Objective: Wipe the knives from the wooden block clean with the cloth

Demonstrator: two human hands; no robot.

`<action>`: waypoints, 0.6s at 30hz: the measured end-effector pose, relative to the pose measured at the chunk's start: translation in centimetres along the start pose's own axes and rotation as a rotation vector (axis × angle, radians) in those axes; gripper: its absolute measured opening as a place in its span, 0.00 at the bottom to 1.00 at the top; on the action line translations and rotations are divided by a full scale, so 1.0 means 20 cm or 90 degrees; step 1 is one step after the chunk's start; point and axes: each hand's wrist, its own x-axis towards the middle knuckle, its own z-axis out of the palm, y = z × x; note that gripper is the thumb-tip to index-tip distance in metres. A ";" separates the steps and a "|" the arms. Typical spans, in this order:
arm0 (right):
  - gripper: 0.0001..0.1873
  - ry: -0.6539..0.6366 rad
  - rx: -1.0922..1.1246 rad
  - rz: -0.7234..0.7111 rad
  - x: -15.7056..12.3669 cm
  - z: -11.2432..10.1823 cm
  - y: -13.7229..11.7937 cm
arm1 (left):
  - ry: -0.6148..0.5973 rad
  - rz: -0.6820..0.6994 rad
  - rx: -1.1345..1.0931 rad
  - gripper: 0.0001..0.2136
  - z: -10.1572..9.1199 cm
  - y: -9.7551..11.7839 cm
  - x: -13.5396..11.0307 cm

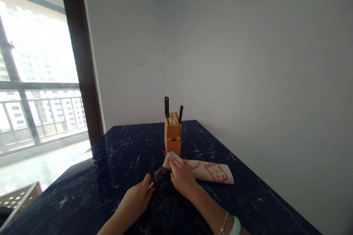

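My left hand (136,200) grips the handle end of a knife (159,174) that lies low over the dark marble table (110,169). My right hand (182,177) presses a white cloth with red drawings (212,172) against the knife's blade, so the blade is mostly hidden under cloth and fingers. Just beyond the hands stands a wooden knife block (173,133) holding two black-handled knives (166,107).
A plain white wall runs along the table's right edge. A large window with a dark frame (79,62) and a balcony railing fills the left. A light perforated box (19,198) sits on the floor at lower left.
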 end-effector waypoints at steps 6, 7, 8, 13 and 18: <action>0.13 -0.005 0.041 -0.048 -0.01 -0.02 -0.02 | -0.002 -0.009 -0.002 0.05 -0.01 0.01 0.00; 0.13 -0.010 0.052 -0.064 -0.02 -0.03 -0.03 | -0.002 -0.012 -0.002 0.05 -0.01 0.01 0.00; 0.13 -0.016 0.060 -0.079 -0.02 -0.04 -0.05 | -0.002 -0.013 -0.003 0.04 -0.01 0.01 0.00; 0.13 -0.017 0.033 -0.072 -0.02 -0.05 -0.07 | -0.002 -0.006 -0.012 0.04 -0.01 0.00 0.00; 0.15 0.011 -0.011 0.002 -0.01 -0.03 -0.03 | 0.003 0.006 -0.005 0.05 0.00 0.00 0.00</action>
